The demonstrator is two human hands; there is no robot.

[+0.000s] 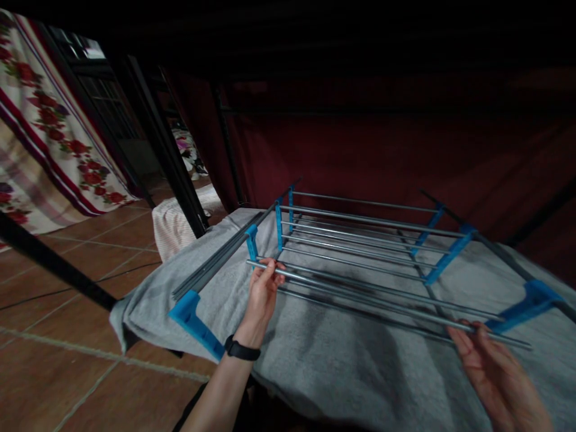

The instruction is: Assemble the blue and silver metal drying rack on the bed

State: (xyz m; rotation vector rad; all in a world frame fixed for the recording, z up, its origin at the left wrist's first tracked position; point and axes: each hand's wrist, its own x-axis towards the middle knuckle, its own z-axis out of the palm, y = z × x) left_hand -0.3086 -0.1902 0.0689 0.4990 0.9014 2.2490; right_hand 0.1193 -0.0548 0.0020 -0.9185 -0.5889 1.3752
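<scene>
**Both hands on one metal rod over a grey-covered bench**

The left hand (pixel 262 290), with a black wristband (pixel 242 349) on the wrist, is closed around the near-left end of a loose metal rod (pixel 382 303), fingers curled over it and thumb beneath. The right hand (pixel 490 366) supports the same rod near its far-right end; its fingers lie half open under and along the rod, and how firmly they grip cannot be told. The rod runs slantwise across the front of a drying-rack frame (pixel 360 240), a grid of parallel grey rods held by blue plastic brackets (pixel 191 318), and sits just above the frame's nearest rods.

The frame lies flat on a bench covered by a grey towel-like cloth (pixel 342 366), which is rumpled and hangs over the left edge. Two grey side rails run along the frame's left and right sides, each ending in a blue corner piece.

The room is dim. The floor (pixel 54 360) is terracotta tile with pale grout lines. At far left hangs a floral fabric (pixel 49 144), cream with red roses. Black metal posts (pixel 166 150) slant up behind the bench, and a dark red curtain (pixel 382 150) fills the background. A pale striped bundle (pixel 173 225) sits on the floor beside the post.
</scene>
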